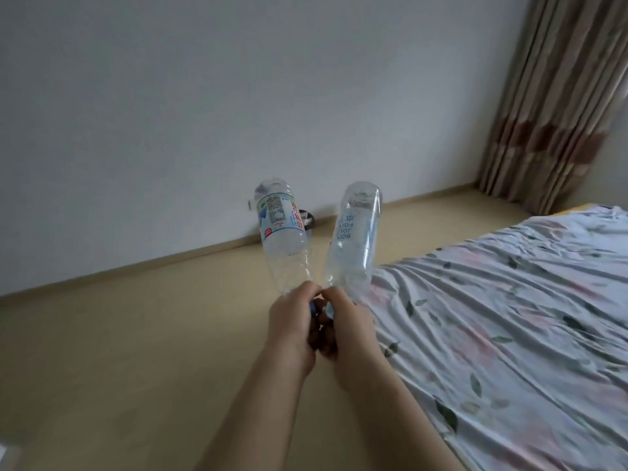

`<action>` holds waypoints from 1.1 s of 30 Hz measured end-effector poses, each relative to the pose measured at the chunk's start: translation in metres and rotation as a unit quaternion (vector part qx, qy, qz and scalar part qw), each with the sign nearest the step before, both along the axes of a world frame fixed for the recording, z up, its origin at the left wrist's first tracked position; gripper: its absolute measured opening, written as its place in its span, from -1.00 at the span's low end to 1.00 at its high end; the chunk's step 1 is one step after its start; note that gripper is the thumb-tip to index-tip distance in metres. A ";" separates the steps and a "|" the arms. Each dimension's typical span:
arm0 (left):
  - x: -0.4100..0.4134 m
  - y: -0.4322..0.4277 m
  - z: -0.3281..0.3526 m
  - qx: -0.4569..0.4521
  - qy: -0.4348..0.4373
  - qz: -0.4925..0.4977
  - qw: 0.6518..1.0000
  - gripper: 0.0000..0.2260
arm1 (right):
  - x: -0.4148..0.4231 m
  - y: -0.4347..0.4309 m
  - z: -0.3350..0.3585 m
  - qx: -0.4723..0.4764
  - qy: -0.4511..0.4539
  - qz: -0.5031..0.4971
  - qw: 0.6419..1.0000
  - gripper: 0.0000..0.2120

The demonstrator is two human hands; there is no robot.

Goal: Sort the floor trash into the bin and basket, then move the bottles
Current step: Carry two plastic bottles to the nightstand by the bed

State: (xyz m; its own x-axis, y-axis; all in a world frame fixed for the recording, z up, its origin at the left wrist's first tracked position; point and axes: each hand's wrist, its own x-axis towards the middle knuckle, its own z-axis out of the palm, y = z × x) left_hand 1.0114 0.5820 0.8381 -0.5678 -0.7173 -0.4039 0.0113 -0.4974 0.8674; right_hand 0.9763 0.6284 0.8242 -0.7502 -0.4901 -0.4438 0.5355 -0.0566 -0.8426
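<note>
item: left hand [292,329], fingers curled round the neck of the left bottle [282,229]; clear, labelled, seemingly empty, base pointing up and away.
item: right hand [350,331], clenched likewise on the neck of the right bottle [356,232]; clear, blue print, base up and away.
position: both bottles held in the air over the floor [119,351], necks close together and bases fanned apart; the hands touch or nearly touch. a blue cap [312,308] shows between them.
step: judged to be the last one, moving the bottles. bin and basket are not in view.
next move: calls for a place to set them down, none shown here. a neck-only hold lets light bottles swing, so carry them steadily.
surface: pale tan floor, smooth, with matching skirting.
room: plain white wall [204,96]; a small dark object [308,219] at its foot, unidentifiable; bed [509,317] with rumpled floral sheet on the right; striped curtain [560,96] in the far corner.
</note>
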 end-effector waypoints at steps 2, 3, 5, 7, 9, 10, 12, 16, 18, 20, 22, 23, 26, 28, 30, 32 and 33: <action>-0.026 -0.031 0.004 0.009 -0.003 0.013 1.000 -0.81 | -0.028 -0.032 0.002 0.007 -0.003 0.019 1.000 -0.90; -0.038 -0.047 0.003 0.014 -0.003 0.024 1.000 -0.81 | -0.040 -0.048 0.002 0.007 -0.007 0.028 1.000 -0.90; -0.058 -0.079 -0.001 0.025 -0.012 0.038 0.999 -0.82 | -0.060 -0.079 -0.002 0.010 -0.019 0.046 0.999 -0.90; -0.071 -0.101 -0.005 0.038 -0.013 0.045 0.998 -0.81 | -0.075 -0.102 -0.006 0.010 -0.026 0.055 0.998 -0.89; -0.090 -0.132 -0.014 0.050 -0.018 0.051 0.997 -0.78 | -0.095 -0.133 -0.014 0.023 -0.036 0.067 0.997 -0.89; -0.099 -0.147 -0.019 0.058 -0.021 0.053 0.997 -0.78 | -0.104 -0.148 -0.017 0.029 -0.040 0.069 0.996 -0.88; -0.121 -0.187 -0.030 0.071 -0.022 0.053 0.996 -0.79 | -0.127 -0.188 -0.027 0.033 -0.048 0.074 0.996 -0.88; -0.159 -0.275 -0.041 0.081 -0.018 0.060 0.995 -0.80 | -0.165 -0.275 -0.035 0.041 -0.045 0.085 0.995 -0.88; -0.179 -0.324 -0.040 0.076 -0.028 0.058 0.995 -0.79 | -0.185 -0.323 -0.033 0.043 -0.045 0.087 0.994 -0.88; -0.202 -0.373 -0.039 0.068 -0.036 0.048 0.996 -0.79 | -0.207 -0.372 -0.030 0.029 -0.052 0.089 0.994 -0.88; -0.227 -0.411 -0.038 0.061 -0.045 0.035 0.997 -0.80 | -0.230 -0.407 -0.029 0.026 -0.063 0.085 0.994 -0.90; -0.242 -0.429 -0.038 0.057 -0.049 0.028 0.997 -0.80 | -0.244 -0.423 -0.028 0.025 -0.067 0.078 0.994 -0.91; -0.294 -0.470 -0.052 0.066 -0.075 -0.013 0.995 -0.81 | -0.293 -0.460 -0.038 0.036 -0.088 0.051 0.994 -0.89; -0.324 -0.489 -0.060 0.078 -0.086 -0.037 0.993 -0.81 | -0.322 -0.477 -0.044 0.038 -0.107 0.032 0.993 -0.89; -0.362 -0.511 -0.069 0.083 -0.095 -0.056 0.991 -0.82 | -0.356 -0.498 -0.053 0.039 -0.121 0.017 0.992 -0.88; -0.401 -0.533 -0.078 0.089 -0.104 -0.062 0.989 -0.82 | -0.394 -0.519 -0.059 0.042 -0.125 0.011 0.991 -0.88; -0.425 -0.546 -0.082 0.093 -0.105 -0.064 0.988 -0.82 | -0.418 -0.532 -0.062 0.045 -0.123 0.010 0.991 -0.88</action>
State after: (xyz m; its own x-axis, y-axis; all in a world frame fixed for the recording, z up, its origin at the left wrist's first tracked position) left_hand 0.5860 0.0357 0.7561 -0.5388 -0.5478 -0.6399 -0.2319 -0.6338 0.7379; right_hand 0.5581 0.0960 0.7620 -0.6038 -0.4546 -0.6548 0.7260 0.0255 -0.6872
